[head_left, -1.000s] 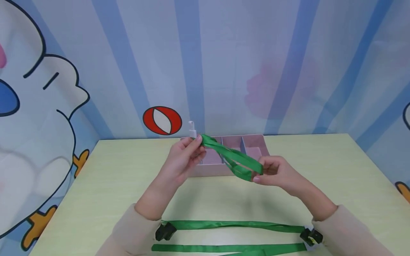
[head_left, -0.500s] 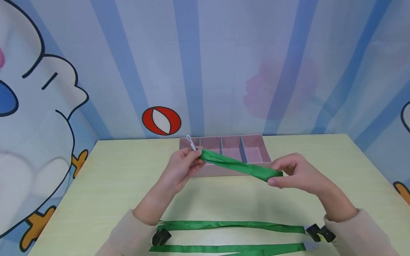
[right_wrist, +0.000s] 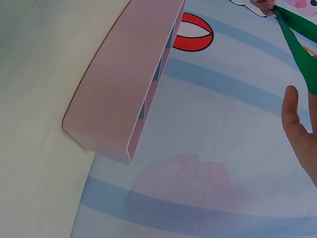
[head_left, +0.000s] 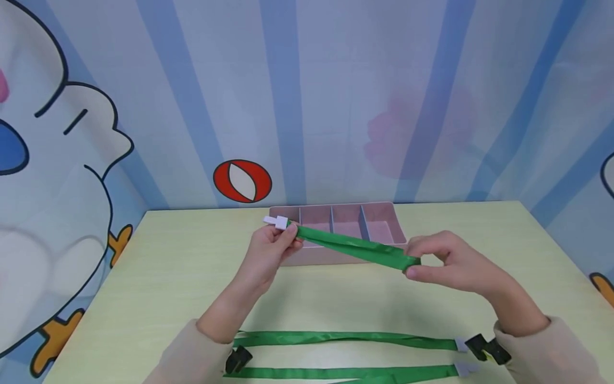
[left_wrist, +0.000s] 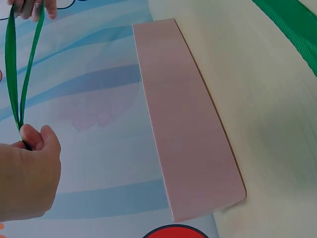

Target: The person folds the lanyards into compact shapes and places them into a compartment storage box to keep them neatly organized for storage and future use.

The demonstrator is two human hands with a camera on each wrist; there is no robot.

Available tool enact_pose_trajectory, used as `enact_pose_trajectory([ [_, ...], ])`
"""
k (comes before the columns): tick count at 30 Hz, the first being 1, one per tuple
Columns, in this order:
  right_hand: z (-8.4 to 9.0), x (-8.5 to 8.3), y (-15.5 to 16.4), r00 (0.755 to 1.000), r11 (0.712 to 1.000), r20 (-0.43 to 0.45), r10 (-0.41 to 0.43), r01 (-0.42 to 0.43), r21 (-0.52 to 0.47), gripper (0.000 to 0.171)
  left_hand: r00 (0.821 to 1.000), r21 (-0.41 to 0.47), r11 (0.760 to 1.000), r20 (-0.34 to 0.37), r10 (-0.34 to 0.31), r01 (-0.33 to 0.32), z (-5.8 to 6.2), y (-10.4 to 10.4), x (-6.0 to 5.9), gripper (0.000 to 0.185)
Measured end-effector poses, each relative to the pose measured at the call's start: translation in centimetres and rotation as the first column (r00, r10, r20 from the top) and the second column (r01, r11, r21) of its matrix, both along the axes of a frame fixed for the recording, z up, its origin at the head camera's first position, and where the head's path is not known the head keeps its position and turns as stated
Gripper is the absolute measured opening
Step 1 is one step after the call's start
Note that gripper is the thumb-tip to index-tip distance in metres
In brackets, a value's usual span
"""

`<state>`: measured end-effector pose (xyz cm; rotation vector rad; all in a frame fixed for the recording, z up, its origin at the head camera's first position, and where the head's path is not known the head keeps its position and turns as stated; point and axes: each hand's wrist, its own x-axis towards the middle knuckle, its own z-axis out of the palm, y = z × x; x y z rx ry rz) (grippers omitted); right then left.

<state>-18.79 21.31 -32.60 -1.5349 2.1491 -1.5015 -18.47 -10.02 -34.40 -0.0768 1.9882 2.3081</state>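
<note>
**A:** What are the hands up to here?

**B:** The left hand (head_left: 273,250) has its fingers curled around one end of a folded green lanyard (head_left: 352,248), pinching it right where the white plastic clip (head_left: 275,222) sticks out past the fingertips. The right hand (head_left: 446,261) pinches the other, folded end between thumb and index finger, with the rest of its fingers loosely arched above. So both hands are gripping the same strap, which runs fairly taut between them and slopes down a bit toward the right.

**A:** Where is that strap over the table?

**B:** It's held up in the air above the middle of the table (head_left: 144,277), just in front of a pink divided box (head_left: 390,229) that sits against the far edge. The left wrist view shows the strap as two green strands (left_wrist: 20,74) running from the pinch out to the other hand. The right wrist view only catches a bit of the green band (right_wrist: 299,44) and a few fingers.

**A:** Anything else lying around?

**B:** Two more green lanyards (head_left: 345,337) lie flat along the near edge, parallel to it, one behind the other. They've got black clips (head_left: 237,358) at the left end and a black clip plus white tabs (head_left: 486,349) at the right, close to the person's sleeves. The box has compartments split by blue dividers (head_left: 363,226). Can't tell if anything's inside them.
</note>
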Motion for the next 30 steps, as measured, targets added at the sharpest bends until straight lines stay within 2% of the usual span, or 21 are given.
enact_pose_trajectory([
  [4,0.1,0.3,0.0,0.994,0.992,-0.024,-0.110,0.109,-0.057,0.032,1.000,-0.015,1.000,0.010,0.018,-0.017,0.0,0.0,0.0,0.022],
  [7,0.1,0.4,-0.1,0.976,0.961,0.006,-0.216,0.214,-0.173,0.030,0.999,-0.024,0.999,0.017,0.032,-0.032,0.0,0.0,0.0,0.022],
  [9,-0.1,0.4,-0.2,0.961,0.920,0.054,-0.270,0.274,-0.279,0.028,0.999,-0.027,0.999,0.022,0.033,-0.033,0.0,0.0,0.1,0.022],
  [12,-0.6,0.3,-0.5,0.927,0.833,0.137,-0.349,0.373,-0.409,0.023,0.999,-0.025,0.999,0.023,0.029,-0.028,0.1,0.1,0.2,0.023],
  [17,-1.0,0.2,-1.1,0.833,0.677,0.235,-0.501,0.547,-0.493,0.014,1.000,0.004,1.000,-0.001,0.015,-0.015,0.3,0.5,0.7,0.022],
  [23,-1.6,-0.3,-2.0,0.742,0.525,0.243,-0.625,0.630,-0.573,0.013,0.999,0.045,0.999,-0.032,-0.006,0.008,0.6,1.1,1.5,0.018],
  [25,-1.9,-0.5,-2.3,0.679,0.474,0.216,-0.702,0.672,-0.570,0.016,0.999,0.064,0.998,-0.043,-0.009,0.012,0.6,1.3,1.8,0.016],
  [28,-2.3,-0.6,-2.8,0.594,0.423,0.192,-0.781,0.730,-0.537,0.012,0.999,0.086,0.996,-0.054,-0.004,0.008,0.7,1.7,2.2,0.015],
  [29,-2.3,-0.6,-2.9,0.585,0.423,0.189,-0.789,0.740,-0.522,0.010,0.998,0.085,0.996,-0.057,0.000,0.005,0.7,1.7,2.3,0.016],
  [30,-2.3,-0.6,-2.9,0.598,0.443,0.191,-0.779,0.739,-0.507,0.009,0.998,0.084,0.997,-0.059,0.005,0.000,0.7,1.7,2.3,0.016],
])
